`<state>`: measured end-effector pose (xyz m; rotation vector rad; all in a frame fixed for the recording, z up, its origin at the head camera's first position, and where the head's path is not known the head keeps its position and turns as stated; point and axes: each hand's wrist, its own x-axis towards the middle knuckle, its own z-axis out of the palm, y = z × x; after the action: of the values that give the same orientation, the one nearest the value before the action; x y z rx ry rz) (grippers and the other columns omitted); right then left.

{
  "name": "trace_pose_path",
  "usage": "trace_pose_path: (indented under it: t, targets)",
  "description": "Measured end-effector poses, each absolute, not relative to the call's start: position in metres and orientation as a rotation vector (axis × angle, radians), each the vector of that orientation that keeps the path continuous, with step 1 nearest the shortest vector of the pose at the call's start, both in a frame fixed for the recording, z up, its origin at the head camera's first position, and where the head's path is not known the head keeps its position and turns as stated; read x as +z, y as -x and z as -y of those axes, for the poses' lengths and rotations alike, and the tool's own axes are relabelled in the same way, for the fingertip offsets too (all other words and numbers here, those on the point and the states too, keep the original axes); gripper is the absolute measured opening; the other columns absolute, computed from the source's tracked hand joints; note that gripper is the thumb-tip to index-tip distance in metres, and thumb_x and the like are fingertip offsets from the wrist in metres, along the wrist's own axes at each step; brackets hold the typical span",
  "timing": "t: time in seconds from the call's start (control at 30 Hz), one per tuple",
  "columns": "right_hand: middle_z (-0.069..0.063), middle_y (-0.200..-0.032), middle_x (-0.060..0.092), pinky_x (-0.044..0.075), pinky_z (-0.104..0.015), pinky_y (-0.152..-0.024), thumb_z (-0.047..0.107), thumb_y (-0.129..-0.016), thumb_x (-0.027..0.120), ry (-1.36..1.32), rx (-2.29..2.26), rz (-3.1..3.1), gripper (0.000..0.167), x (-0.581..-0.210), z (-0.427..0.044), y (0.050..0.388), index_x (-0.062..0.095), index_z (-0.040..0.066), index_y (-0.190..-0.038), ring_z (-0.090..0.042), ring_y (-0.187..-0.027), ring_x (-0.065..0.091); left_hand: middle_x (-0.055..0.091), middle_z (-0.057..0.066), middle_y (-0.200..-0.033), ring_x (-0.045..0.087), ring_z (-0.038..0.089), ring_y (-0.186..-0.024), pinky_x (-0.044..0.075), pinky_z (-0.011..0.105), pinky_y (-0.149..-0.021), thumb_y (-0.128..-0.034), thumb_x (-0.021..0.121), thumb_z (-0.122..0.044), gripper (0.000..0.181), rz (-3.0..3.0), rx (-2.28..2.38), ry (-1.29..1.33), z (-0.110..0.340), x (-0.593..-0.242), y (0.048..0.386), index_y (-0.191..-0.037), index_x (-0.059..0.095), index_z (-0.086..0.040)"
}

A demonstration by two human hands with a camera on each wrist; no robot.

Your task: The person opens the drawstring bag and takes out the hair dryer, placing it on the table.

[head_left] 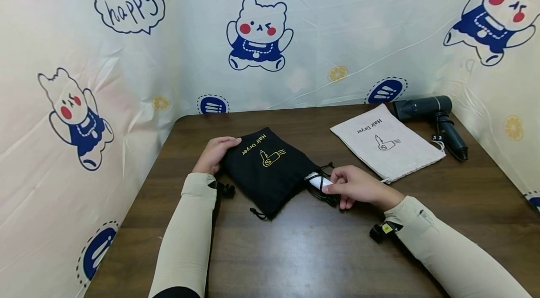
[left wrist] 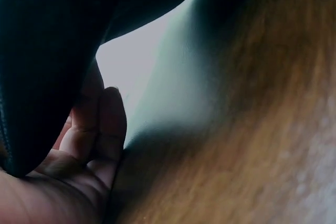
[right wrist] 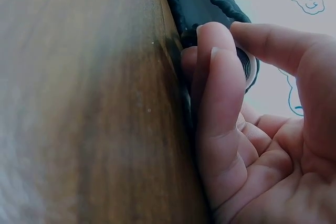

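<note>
A black drawstring bag (head_left: 274, 171) printed "Hair Dryer" in gold lies on the table. My left hand (head_left: 217, 152) holds its upper left corner, thumb on top; in the left wrist view the fingers (left wrist: 111, 114) reach beneath the dark cloth. From the bag's mouth at the right sticks a white cylindrical thing (head_left: 318, 181), wound about with black cord (head_left: 322, 195). My right hand (head_left: 358, 188) pinches its outer end. The right wrist view shows a white rim (right wrist: 253, 72) round black ridges, partly behind the fingers. The rest of it is hidden in the bag.
At the back right lies a white drawstring bag (head_left: 390, 141), also printed "Hair Dryer". Beyond it a dark hair dryer (head_left: 426, 108) lies near the right edge of the brown table (head_left: 291, 260). A patterned cloth (head_left: 312, 31) hangs round the back and sides.
</note>
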<state>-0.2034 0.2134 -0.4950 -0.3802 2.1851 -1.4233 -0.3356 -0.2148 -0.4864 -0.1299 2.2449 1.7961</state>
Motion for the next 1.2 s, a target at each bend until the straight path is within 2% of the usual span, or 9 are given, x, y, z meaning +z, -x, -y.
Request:
trace_pose_path:
  t: [0.1, 0.17, 0.3, 0.4, 0.5, 0.63, 0.9, 1.2]
  targets:
    - [-0.016, -0.074, 0.072, 0.059, -0.038, -0.052, 0.033, -0.094, 0.077, 0.339, -1.435, -2.169, 0.038, -0.495, -0.212, 0.203, 0.059, 0.0, -0.1, -0.023, -0.056, 0.071, 0.067, -0.002, -0.116, 0.061, 0.013, -0.103, 0.053, 0.025, -0.083, -0.0941, 0.075, -0.046, 0.049, -2.278, 1.719, 0.108, 0.216, -0.484, 0.334, -0.126, 0.071, -0.009]
    - [-0.015, -0.077, 0.074, 0.06, -0.038, -0.053, 0.035, -0.095, 0.075, 0.302, -1.448, -2.151, 0.04, -0.493, -0.21, 0.203, 0.058, 0.001, -0.104, -0.023, -0.057, 0.071, 0.068, 0.0, -0.116, 0.062, 0.014, -0.101, 0.054, 0.026, -0.082, -0.0924, 0.075, -0.051, 0.052, -2.292, 1.662, 0.09, 0.216, -0.483, 0.334, -0.127, 0.072, -0.012]
    - [-0.014, -0.081, 0.074, 0.058, -0.035, -0.052, 0.04, -0.096, 0.073, 0.248, -1.46, -2.145, 0.047, -0.49, -0.207, 0.204, 0.055, 0.001, -0.115, -0.02, -0.054, 0.067, 0.073, 0.004, -0.106, 0.069, 0.017, -0.086, 0.058, 0.031, -0.074, -0.0861, 0.075, -0.063, 0.062, -2.298, 1.583, 0.041, 0.215, -0.481, 0.335, -0.123, 0.073, -0.013]
    - [-0.012, -0.079, 0.073, 0.054, -0.032, -0.048, 0.045, -0.098, 0.07, 0.266, -1.45, -2.163, 0.051, -0.49, -0.203, 0.205, 0.057, 0.001, -0.12, -0.017, -0.049, 0.062, 0.076, 0.004, -0.094, 0.071, 0.017, -0.073, 0.058, 0.032, -0.068, -0.0843, 0.075, -0.067, 0.065, -2.301, 1.55, 0.006, 0.213, -0.48, 0.334, -0.116, 0.075, -0.01]
    - [-0.011, -0.076, 0.071, 0.052, -0.031, -0.046, 0.052, -0.1, 0.064, 0.316, -1.429, -2.186, 0.051, -0.491, -0.198, 0.205, 0.064, 0.003, -0.115, -0.015, -0.047, 0.058, 0.076, 0.003, -0.088, 0.07, 0.016, -0.069, 0.057, 0.032, -0.066, -0.0865, 0.073, -0.066, 0.063, -2.319, 1.531, -0.005, 0.212, -0.479, 0.333, -0.11, 0.076, -0.008]
    - [-0.012, -0.076, 0.072, 0.052, -0.03, -0.045, 0.053, -0.102, 0.06, 0.359, -1.435, -2.2, 0.049, -0.491, -0.193, 0.204, 0.066, 0.004, -0.108, -0.015, -0.047, 0.057, 0.075, 0.0, -0.089, 0.069, 0.014, -0.069, 0.056, 0.03, -0.066, -0.0917, 0.071, -0.061, 0.056, -2.35, 1.532, -0.012, 0.211, -0.479, 0.332, -0.111, 0.076, -0.008]
    - [-0.013, -0.08, 0.071, 0.05, -0.026, -0.046, 0.047, -0.104, 0.059, 0.339, -1.57, -2.117, 0.047, -0.492, -0.195, 0.202, 0.061, 0.001, -0.115, -0.013, -0.049, 0.056, 0.076, -0.001, -0.084, 0.071, 0.013, -0.066, 0.058, 0.029, -0.064, -0.0947, 0.071, -0.054, 0.048, -2.317, 1.616, 0.014, 0.209, -0.483, 0.333, -0.107, 0.076, -0.008]
    - [-0.015, -0.085, 0.072, 0.05, -0.026, -0.047, 0.046, -0.106, 0.055, 0.338, -1.604, -2.075, 0.048, -0.493, -0.198, 0.202, 0.059, 0.0, -0.119, -0.012, -0.05, 0.056, 0.076, -0.003, -0.081, 0.071, 0.012, -0.065, 0.059, 0.029, -0.064, -0.0934, 0.073, -0.054, 0.044, -2.28, 1.664, 0.059, 0.21, -0.487, 0.334, -0.103, 0.075, -0.01]
